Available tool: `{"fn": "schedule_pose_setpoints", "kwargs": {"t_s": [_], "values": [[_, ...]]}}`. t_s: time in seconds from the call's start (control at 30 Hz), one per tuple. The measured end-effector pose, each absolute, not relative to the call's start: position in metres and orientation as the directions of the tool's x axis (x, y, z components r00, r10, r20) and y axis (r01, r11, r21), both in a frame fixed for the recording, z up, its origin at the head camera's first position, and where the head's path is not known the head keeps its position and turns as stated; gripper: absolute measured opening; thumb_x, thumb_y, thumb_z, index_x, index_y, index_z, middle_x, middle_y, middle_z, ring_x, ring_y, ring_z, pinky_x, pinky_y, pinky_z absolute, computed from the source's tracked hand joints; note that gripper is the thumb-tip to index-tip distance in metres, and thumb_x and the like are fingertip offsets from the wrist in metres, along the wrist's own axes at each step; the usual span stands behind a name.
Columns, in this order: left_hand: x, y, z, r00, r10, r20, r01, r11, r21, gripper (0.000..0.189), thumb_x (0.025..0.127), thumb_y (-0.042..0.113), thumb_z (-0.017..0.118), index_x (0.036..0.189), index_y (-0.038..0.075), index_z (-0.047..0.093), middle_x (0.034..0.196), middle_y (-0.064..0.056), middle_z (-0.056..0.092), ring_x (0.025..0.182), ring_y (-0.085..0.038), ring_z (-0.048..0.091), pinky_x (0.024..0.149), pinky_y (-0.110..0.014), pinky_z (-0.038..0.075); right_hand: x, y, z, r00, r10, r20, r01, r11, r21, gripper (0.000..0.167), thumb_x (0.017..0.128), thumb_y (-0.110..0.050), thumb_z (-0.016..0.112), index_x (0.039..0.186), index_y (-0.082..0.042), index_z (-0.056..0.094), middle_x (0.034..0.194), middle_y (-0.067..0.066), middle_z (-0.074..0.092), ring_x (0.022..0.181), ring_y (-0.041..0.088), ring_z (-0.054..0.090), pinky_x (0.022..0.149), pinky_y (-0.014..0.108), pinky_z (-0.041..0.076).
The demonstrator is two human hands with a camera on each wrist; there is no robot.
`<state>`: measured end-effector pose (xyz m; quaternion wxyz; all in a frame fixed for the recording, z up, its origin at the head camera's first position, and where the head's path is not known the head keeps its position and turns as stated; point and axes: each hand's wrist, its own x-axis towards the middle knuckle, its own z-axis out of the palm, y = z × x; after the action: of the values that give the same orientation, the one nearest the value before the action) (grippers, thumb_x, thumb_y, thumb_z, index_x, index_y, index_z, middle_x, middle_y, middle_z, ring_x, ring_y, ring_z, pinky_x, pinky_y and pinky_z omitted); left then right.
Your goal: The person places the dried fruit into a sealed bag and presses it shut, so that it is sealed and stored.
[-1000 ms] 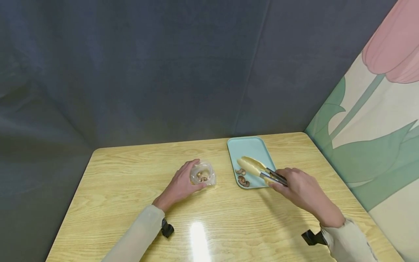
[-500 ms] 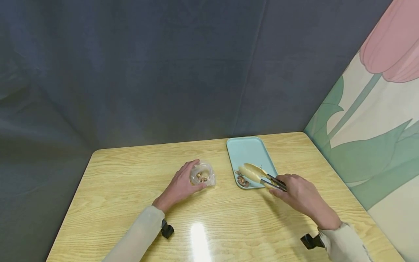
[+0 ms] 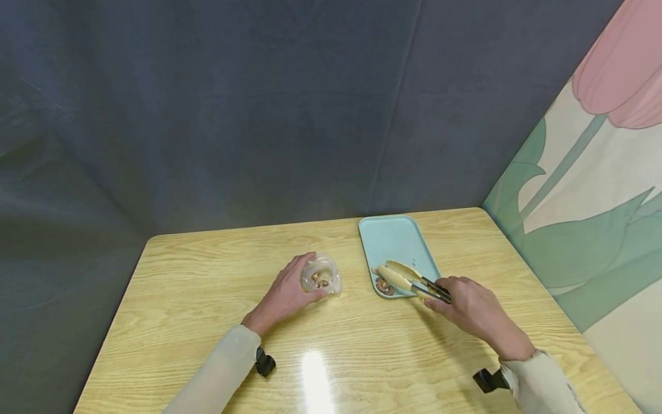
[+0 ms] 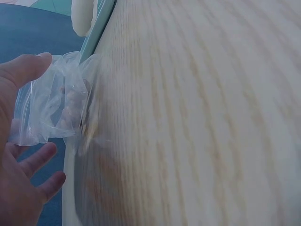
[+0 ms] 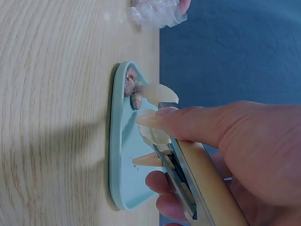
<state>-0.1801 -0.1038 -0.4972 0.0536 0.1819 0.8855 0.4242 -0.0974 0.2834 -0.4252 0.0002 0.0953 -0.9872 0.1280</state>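
My left hand (image 3: 287, 293) holds a clear plastic bag (image 3: 335, 280) upright on the table, thumb and fingers round its sides. The bag's mouth is open, with a few small brown pieces (image 3: 322, 282) inside. My right hand (image 3: 473, 307) grips metal tongs (image 3: 397, 278) with cream tips, held low over a pale blue tray (image 3: 395, 236). In the right wrist view, the tips stand apart, one close beside brown, mushroom-like pieces (image 5: 130, 82) at the tray's near left corner. From the head, the tongs partly cover those pieces.
The wooden table (image 3: 207, 264) ends at a dark blue curtain (image 3: 258, 115) behind. A tulip-patterned cloth (image 3: 595, 230) borders its right side. Small dark specks (image 3: 414, 264) lie on the tray. Each wrist wears a black camera mount (image 3: 265, 363).
My right hand has brought the tongs lower and slightly toward me, their tips now over the brown pieces at the tray's near corner. The left hand and bag have stayed put.
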Motion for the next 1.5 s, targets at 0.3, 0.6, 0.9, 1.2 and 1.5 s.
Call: {"fn": "schedule_pose_setpoints", "kwargs": {"t_s": [0.3,0.6,0.9,1.2,1.5], "values": [[-0.1802,-0.1029,-0.4978,-0.927,0.369,0.058,0.276,0.572,0.773,0.093,0.09,0.043,0.087,0.165,0.024,0.037,0.162,-0.001,0.048,0.148,-0.031,0.05,0.118,-0.058,0.045,-0.1006,0.2813,-0.4281,-0.984,-0.177,0.021,-0.177,0.954,-0.241,0.033,0.095,-0.038,0.081,0.079,-0.019,0.058,0.066,-0.004,0.038,0.058,0.013,0.034,0.052,0.029,0.025],[-0.1799,-0.1021,-0.4968,-0.928,0.369,0.057,0.274,0.571,0.774,0.092,0.089,0.042,0.088,0.165,0.025,0.038,0.162,-0.001,0.049,0.148,-0.03,0.05,0.119,-0.057,0.045,-0.1041,0.2788,-0.4299,-0.983,-0.181,-0.004,-0.174,0.95,-0.26,0.035,0.095,-0.038,0.079,0.077,-0.02,0.056,0.066,-0.004,0.039,0.059,0.012,0.036,0.052,0.029,0.027],[-0.1795,-0.1017,-0.4963,-0.927,0.369,0.062,0.28,0.577,0.767,0.092,0.089,0.04,0.088,0.165,0.024,0.038,0.162,-0.001,0.049,0.15,-0.03,0.049,0.12,-0.056,0.044,-0.1036,0.2819,-0.4291,-0.983,-0.183,-0.033,-0.167,0.948,-0.271,0.031,0.097,-0.038,0.077,0.081,-0.019,0.06,0.066,-0.003,0.042,0.057,0.013,0.036,0.051,0.029,0.028],[-0.1796,-0.1024,-0.4982,-0.929,0.366,0.059,0.275,0.573,0.772,0.093,0.089,0.042,0.088,0.165,0.023,0.038,0.162,-0.001,0.049,0.151,-0.031,0.048,0.12,-0.057,0.044,-0.1009,0.2805,-0.4293,-0.98,-0.198,-0.027,-0.186,0.954,-0.236,0.032,0.096,-0.036,0.079,0.08,-0.019,0.058,0.066,-0.004,0.042,0.06,0.013,0.038,0.052,0.03,0.029],[-0.1801,-0.1016,-0.4979,-0.93,0.363,0.061,0.274,0.572,0.773,0.092,0.089,0.04,0.088,0.165,0.024,0.039,0.162,-0.001,0.049,0.15,-0.03,0.049,0.119,-0.056,0.045,-0.0972,0.2806,-0.4264,-0.971,-0.233,0.063,-0.239,0.963,-0.121,0.026,0.093,-0.031,0.083,0.084,-0.017,0.063,0.068,-0.005,0.046,0.063,0.013,0.04,0.051,0.029,0.029]]}}
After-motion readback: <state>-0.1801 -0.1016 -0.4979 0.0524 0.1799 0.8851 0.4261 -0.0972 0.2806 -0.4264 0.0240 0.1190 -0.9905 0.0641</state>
